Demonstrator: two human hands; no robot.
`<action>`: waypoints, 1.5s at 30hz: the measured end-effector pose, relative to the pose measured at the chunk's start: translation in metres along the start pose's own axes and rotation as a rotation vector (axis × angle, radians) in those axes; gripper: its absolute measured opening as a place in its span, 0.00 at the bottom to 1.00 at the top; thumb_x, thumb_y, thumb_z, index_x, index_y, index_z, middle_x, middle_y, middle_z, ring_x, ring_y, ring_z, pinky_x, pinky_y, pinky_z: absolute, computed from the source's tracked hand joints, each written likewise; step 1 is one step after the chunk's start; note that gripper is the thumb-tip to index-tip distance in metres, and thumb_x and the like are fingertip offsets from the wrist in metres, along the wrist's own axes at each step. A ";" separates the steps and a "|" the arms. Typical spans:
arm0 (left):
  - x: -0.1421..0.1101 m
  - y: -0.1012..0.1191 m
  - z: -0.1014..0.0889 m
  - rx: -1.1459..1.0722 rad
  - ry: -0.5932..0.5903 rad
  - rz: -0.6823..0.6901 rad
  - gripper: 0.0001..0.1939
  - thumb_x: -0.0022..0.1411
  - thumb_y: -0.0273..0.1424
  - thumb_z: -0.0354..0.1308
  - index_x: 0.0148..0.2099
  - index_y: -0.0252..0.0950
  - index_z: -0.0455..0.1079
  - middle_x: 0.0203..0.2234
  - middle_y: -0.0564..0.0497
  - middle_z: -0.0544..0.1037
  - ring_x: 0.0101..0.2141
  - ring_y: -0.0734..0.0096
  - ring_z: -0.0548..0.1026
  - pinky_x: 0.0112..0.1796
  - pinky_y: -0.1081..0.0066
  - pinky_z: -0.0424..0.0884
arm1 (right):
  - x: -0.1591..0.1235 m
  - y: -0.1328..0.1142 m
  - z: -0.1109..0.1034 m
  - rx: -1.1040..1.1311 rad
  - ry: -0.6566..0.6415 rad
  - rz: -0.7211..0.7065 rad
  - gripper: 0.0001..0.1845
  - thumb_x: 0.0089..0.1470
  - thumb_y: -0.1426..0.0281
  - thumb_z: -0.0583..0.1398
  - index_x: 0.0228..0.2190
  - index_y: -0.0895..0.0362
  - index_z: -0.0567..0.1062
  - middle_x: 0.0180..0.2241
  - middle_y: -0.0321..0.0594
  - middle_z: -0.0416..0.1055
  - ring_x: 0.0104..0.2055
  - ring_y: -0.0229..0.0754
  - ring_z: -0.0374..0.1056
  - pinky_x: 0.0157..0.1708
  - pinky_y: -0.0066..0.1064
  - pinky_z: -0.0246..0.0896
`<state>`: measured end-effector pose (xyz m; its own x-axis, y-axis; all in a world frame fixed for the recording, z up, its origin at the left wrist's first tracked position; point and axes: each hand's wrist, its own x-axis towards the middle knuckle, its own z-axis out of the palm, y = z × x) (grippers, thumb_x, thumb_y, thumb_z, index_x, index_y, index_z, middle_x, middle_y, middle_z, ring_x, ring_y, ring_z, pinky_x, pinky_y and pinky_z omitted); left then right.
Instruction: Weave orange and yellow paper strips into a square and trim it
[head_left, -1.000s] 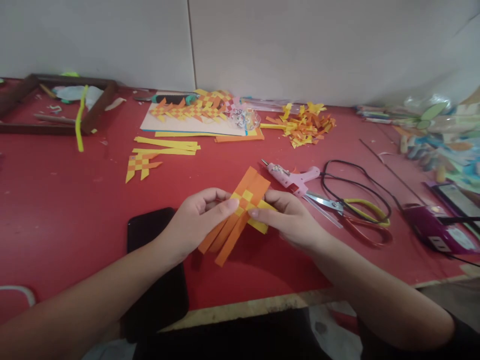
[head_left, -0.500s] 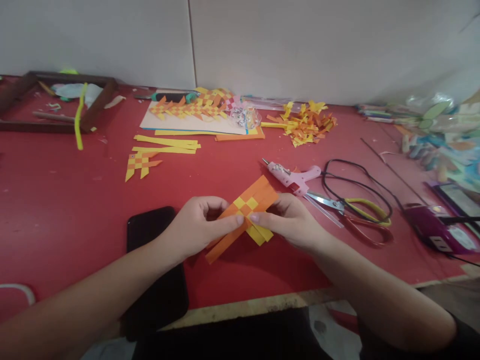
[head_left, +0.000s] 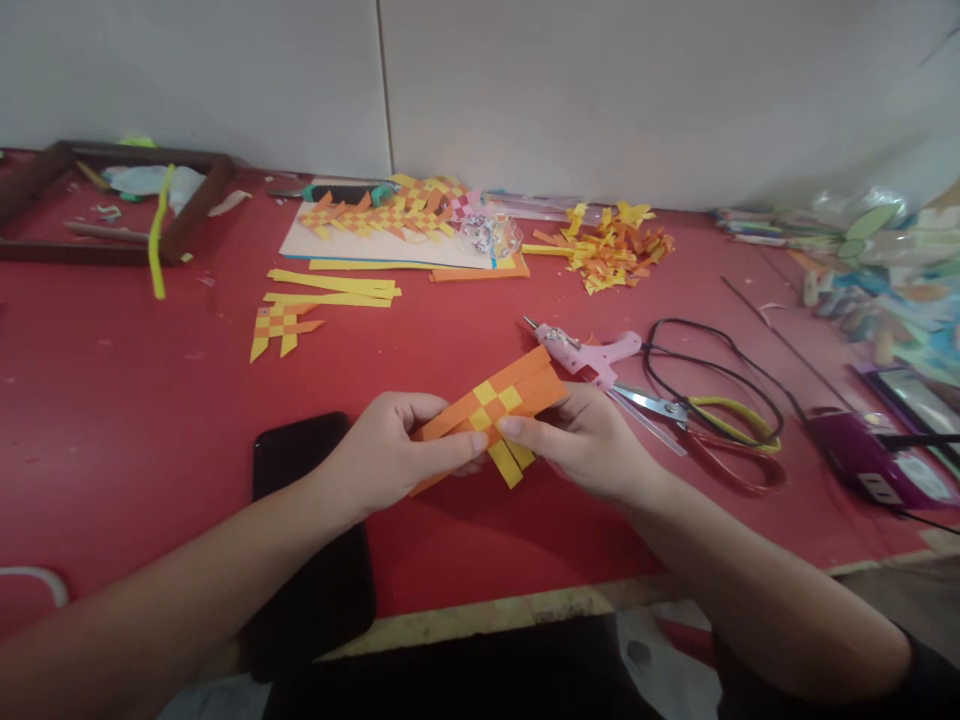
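Between my two hands is a small weave of orange and yellow paper strips [head_left: 496, 402], checkered in the middle, with loose yellow ends hanging down and orange ends reaching to both sides. My left hand [head_left: 409, 445] pinches its left part, thumb on top and fingers behind. On the right part, my right hand [head_left: 581, 435] presses its thumb near the checkered centre; its other fingers are mostly hidden behind the paper. A finished woven paper fish [head_left: 281, 328] lies to the left, below several loose yellow strips [head_left: 334, 288].
A pink glue gun [head_left: 589, 355] and scissors [head_left: 697, 425] lie to the right of my hands. A black phone [head_left: 315, 540] sits under my left forearm. At the back are woven fish on white paper [head_left: 360, 248], paper scraps [head_left: 615, 250] and a brown frame [head_left: 45, 252].
The woven strips have shifted slightly up and right and tilted. The lower orange end, which stuck out at bottom left, is now gathered under my left thumb.
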<state>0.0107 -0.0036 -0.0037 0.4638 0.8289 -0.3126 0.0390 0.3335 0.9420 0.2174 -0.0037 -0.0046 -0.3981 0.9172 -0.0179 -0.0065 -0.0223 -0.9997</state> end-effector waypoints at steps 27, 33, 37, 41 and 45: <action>0.006 0.001 0.000 -0.337 0.372 0.076 0.09 0.54 0.36 0.69 0.31 0.36 0.77 0.24 0.54 0.79 0.27 0.74 0.76 0.34 0.75 0.76 | 0.006 -0.003 0.001 0.305 0.362 0.134 0.08 0.44 0.67 0.66 0.19 0.57 0.77 0.20 0.36 0.72 0.19 0.33 0.62 0.16 0.26 0.53; 0.002 0.000 0.001 -0.250 0.110 0.019 0.08 0.55 0.35 0.69 0.31 0.35 0.77 0.23 0.53 0.80 0.25 0.75 0.76 0.30 0.77 0.73 | 0.006 0.000 0.001 0.289 0.347 0.159 0.23 0.45 0.59 0.70 0.13 0.55 0.67 0.15 0.31 0.64 0.17 0.32 0.57 0.16 0.27 0.52; -0.001 0.005 0.003 -0.225 -0.073 -0.021 0.06 0.54 0.32 0.68 0.32 0.35 0.78 0.22 0.53 0.79 0.24 0.76 0.76 0.29 0.78 0.73 | 0.004 0.002 -0.001 0.370 0.235 0.215 0.32 0.49 0.40 0.60 0.14 0.54 0.67 0.16 0.37 0.66 0.20 0.38 0.64 0.18 0.30 0.58; -0.002 0.008 0.002 -0.179 -0.097 -0.035 0.06 0.52 0.31 0.69 0.28 0.35 0.77 0.21 0.52 0.79 0.24 0.76 0.77 0.29 0.78 0.75 | -0.001 0.003 -0.003 0.323 0.079 0.196 0.30 0.46 0.40 0.62 0.27 0.55 0.79 0.25 0.40 0.76 0.29 0.45 0.73 0.28 0.35 0.69; 0.000 0.004 0.000 -0.162 -0.081 -0.043 0.09 0.54 0.35 0.69 0.30 0.34 0.78 0.22 0.52 0.80 0.24 0.75 0.78 0.31 0.77 0.76 | -0.002 0.006 -0.002 0.256 0.106 0.197 0.12 0.48 0.59 0.70 0.31 0.54 0.81 0.29 0.38 0.78 0.31 0.41 0.74 0.31 0.32 0.70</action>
<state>0.0107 -0.0025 0.0002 0.5351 0.7754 -0.3352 -0.0798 0.4414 0.8937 0.2202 -0.0052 -0.0106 -0.3168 0.9212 -0.2257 -0.1744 -0.2905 -0.9409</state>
